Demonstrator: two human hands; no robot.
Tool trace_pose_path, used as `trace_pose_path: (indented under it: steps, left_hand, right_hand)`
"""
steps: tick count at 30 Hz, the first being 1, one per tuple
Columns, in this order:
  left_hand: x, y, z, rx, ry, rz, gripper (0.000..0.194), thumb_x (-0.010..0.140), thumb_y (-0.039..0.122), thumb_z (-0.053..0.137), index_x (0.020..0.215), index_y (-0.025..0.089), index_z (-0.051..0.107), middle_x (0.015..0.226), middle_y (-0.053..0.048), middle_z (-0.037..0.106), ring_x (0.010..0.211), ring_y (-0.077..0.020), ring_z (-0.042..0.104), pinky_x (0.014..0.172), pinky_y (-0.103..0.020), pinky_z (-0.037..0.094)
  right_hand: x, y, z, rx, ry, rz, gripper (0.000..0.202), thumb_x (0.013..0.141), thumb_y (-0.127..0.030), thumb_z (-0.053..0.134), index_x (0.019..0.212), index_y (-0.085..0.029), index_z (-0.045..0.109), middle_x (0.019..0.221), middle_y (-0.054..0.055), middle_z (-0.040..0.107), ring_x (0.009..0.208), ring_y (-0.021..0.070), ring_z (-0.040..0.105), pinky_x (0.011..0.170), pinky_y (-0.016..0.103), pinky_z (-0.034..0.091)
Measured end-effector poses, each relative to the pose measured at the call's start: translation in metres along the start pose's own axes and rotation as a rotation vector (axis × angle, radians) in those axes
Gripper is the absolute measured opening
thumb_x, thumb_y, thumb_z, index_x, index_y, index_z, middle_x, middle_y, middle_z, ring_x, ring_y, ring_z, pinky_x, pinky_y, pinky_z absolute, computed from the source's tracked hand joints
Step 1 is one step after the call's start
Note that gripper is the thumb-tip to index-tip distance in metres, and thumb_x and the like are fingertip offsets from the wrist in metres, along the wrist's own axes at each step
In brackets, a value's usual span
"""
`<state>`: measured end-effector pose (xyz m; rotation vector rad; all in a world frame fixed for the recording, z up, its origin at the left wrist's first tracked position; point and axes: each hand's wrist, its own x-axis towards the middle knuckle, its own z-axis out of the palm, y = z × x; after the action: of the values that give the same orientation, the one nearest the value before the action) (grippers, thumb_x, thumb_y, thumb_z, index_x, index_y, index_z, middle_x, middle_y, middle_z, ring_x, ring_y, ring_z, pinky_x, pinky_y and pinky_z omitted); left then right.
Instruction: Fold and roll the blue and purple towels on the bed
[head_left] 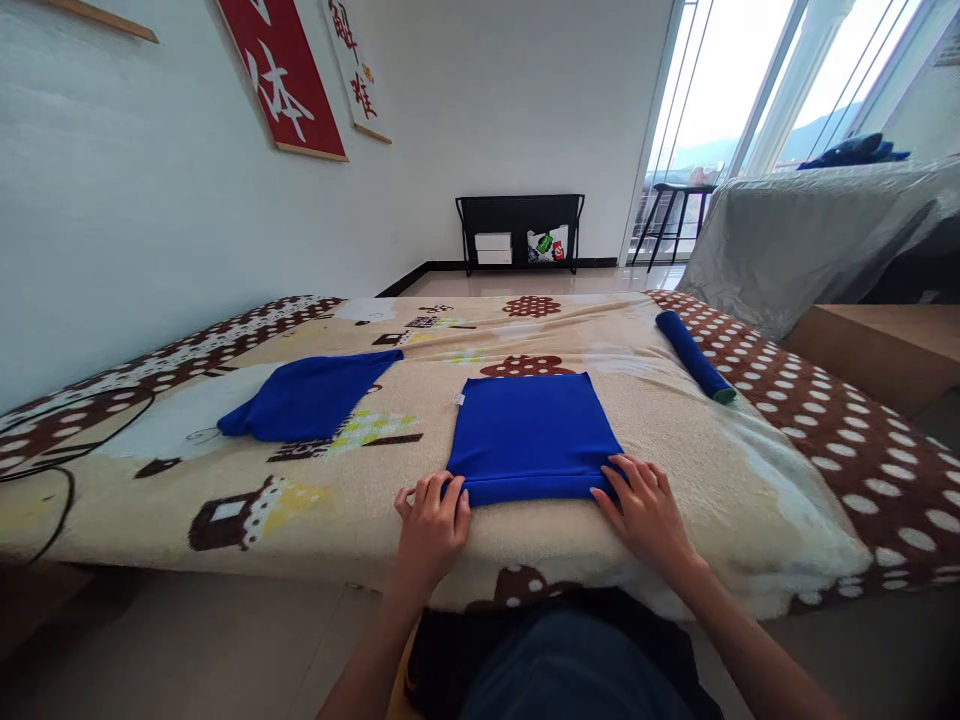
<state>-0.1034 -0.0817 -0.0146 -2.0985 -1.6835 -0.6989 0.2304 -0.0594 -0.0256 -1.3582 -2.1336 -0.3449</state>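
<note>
A blue cloth [531,425] lies flat on the patterned blanket in front of me, with a small white tag at its left edge. Its near edge is turned over into a narrow band. At the left end of that band, my left hand [433,515] has its fingers closed on the cloth. My right hand [637,500] grips the opposite end between thumb and fingers. To the left lies a second blue cloth [311,395], loosely spread and uneven. A blue roll of cloth [694,357] with a green end rests on the right side.
The beige and brown blanket [375,540] covers the bed under the cloths. Beyond it, a black rack [520,215] holds a white box and a printed bag. A stool [679,215] stands by the window. Plastic sheeting [787,230] drapes over furniture at right.
</note>
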Motion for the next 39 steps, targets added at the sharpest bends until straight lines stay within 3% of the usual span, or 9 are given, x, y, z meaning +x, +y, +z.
trace_pose_path:
  steps: [4, 7, 10, 13, 17, 24, 29, 34, 39]
  left_hand:
    - [0.031, 0.035, 0.002, -0.071, -0.095, 0.116, 0.042, 0.090, 0.011, 0.044, 0.128, 0.016, 0.062, 0.144, -0.013, 0.056, 0.137, -0.0289, 0.047, 0.112, -0.051, 0.030]
    - [0.052, 0.047, 0.011, -0.149, -0.231, 0.243, 0.049, 0.093, 0.016, 0.044, 0.141, 0.018, 0.053, 0.156, -0.009, 0.043, 0.145, -0.0250, 0.038, 0.116, -0.046, 0.032]
    - [0.057, 0.035, 0.020, -0.146, -0.288, 0.196, 0.048, 0.099, 0.034, 0.044, 0.145, 0.023, 0.051, 0.156, -0.009, 0.044, 0.144, -0.0283, 0.041, 0.114, -0.051, 0.035]
    - [0.046, 0.011, 0.021, -0.113, -0.278, 0.106, 0.052, 0.101, 0.046, 0.041, 0.148, 0.024, 0.047, 0.154, -0.010, 0.046, 0.143, -0.0298, 0.042, 0.113, -0.054, 0.036]
    - [0.026, -0.015, 0.015, -0.125, -0.242, 0.085, 0.048, 0.104, 0.040, 0.036, 0.147, 0.021, 0.048, 0.152, -0.010, 0.048, 0.142, -0.0256, 0.045, 0.116, -0.053, 0.034]
    - [0.010, -0.047, 0.014, -0.342, -0.116, 0.124, 0.039, 0.103, 0.028, 0.040, 0.137, 0.024, 0.059, 0.135, -0.007, 0.065, 0.129, -0.0209, 0.058, 0.109, -0.044, 0.043]
    - [0.005, -0.052, 0.009, -0.364, -0.011, 0.077, 0.034, 0.102, 0.028, 0.045, 0.131, 0.027, 0.063, 0.121, -0.006, 0.072, 0.117, -0.0221, 0.064, 0.101, -0.042, 0.045]
    - [0.004, -0.050, 0.006, -0.302, 0.002, 0.126, 0.034, 0.101, 0.026, 0.046, 0.129, 0.028, 0.064, 0.112, -0.005, 0.074, 0.112, -0.0224, 0.064, 0.099, -0.041, 0.043]
    - [0.003, -0.050, 0.005, -0.257, -0.006, 0.172, 0.035, 0.100, 0.021, 0.046, 0.128, 0.029, 0.064, 0.116, -0.004, 0.073, 0.114, -0.0221, 0.063, 0.100, -0.041, 0.039]
  right_hand:
    - [0.023, -0.037, 0.006, 0.051, -0.093, -0.117, 0.048, 0.102, -0.041, 0.044, 0.145, -0.022, 0.050, 0.154, 0.011, 0.042, 0.143, 0.0285, 0.039, 0.116, 0.049, 0.034]
    - [0.036, -0.048, 0.012, 0.070, -0.184, -0.162, 0.055, 0.102, -0.050, 0.043, 0.150, -0.023, 0.046, 0.155, 0.011, 0.040, 0.144, 0.0285, 0.038, 0.117, 0.050, 0.034]
    - [0.036, -0.034, 0.014, 0.052, -0.221, -0.110, 0.062, 0.099, -0.059, 0.042, 0.149, -0.022, 0.047, 0.154, 0.012, 0.042, 0.143, 0.0310, 0.039, 0.116, 0.053, 0.035]
    - [0.025, -0.005, 0.010, 0.027, -0.207, -0.046, 0.067, 0.098, -0.063, 0.042, 0.150, -0.021, 0.045, 0.152, 0.013, 0.044, 0.144, 0.0315, 0.038, 0.115, 0.053, 0.036]
    - [0.009, 0.019, 0.006, 0.019, -0.170, -0.035, 0.068, 0.098, -0.061, 0.043, 0.151, -0.018, 0.042, 0.153, 0.014, 0.044, 0.143, 0.0287, 0.040, 0.116, 0.050, 0.036]
    - [0.008, 0.018, 0.005, 0.023, -0.163, -0.045, 0.065, 0.099, -0.058, 0.043, 0.151, -0.018, 0.043, 0.152, 0.014, 0.044, 0.143, 0.0276, 0.041, 0.116, 0.050, 0.036]
    - [0.006, 0.024, 0.004, 0.086, -0.153, -0.045, 0.058, 0.102, -0.050, 0.043, 0.151, -0.019, 0.040, 0.149, 0.012, 0.049, 0.140, 0.0262, 0.044, 0.113, 0.049, 0.039]
    - [-0.001, 0.045, 0.003, 0.226, -0.151, -0.083, 0.039, 0.105, -0.034, 0.038, 0.140, -0.024, 0.052, 0.142, 0.008, 0.057, 0.134, 0.0221, 0.052, 0.109, 0.045, 0.044]
    - [-0.003, 0.055, 0.002, 0.281, -0.182, -0.088, 0.040, 0.105, -0.030, 0.036, 0.143, -0.026, 0.051, 0.142, 0.006, 0.057, 0.135, 0.0214, 0.051, 0.108, 0.045, 0.045]
